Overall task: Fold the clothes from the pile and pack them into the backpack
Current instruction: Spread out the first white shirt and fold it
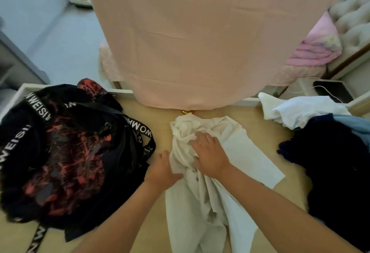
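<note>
We pin the white shirt [250, 152] to the worktop [160, 112] with right hand [210, 153] spread; left hand [161, 169] pinches its edge for folding.

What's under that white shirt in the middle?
The white shirt lies on the tan table, left hand and right hand on it. Anything else beneath is covered.

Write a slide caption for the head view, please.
Left hand holds and right hand presses a white garment between backpack and clothes pile.
</note>
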Motion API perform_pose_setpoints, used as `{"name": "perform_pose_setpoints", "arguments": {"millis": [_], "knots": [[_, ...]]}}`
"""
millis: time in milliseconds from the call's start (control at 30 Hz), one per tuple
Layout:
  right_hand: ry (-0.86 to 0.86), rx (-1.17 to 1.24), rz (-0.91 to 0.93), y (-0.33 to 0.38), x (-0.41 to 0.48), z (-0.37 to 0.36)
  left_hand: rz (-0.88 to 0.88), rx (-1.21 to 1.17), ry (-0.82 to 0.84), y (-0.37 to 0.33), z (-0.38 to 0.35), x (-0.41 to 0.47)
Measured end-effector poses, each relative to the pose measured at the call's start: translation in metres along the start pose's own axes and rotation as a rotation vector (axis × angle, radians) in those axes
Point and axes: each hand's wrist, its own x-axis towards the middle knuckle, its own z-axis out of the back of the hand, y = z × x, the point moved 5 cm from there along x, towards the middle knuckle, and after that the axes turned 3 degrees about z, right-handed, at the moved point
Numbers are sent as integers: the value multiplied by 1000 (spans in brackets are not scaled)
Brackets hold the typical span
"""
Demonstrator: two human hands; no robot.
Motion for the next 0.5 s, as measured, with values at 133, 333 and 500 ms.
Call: {"name": "perform_pose_setpoints", "arguments": {"millis": [133,333,500], "knots": [[219,-77,-14,10,19,-20,1,84,36,-3,-24,-16],[235,-154,-64,-6,10,-9,-6,-349,-124,-5,25,4],[-124,39,-255,-47,-5,2,-131,-434,-487,-8,147,30]]}}
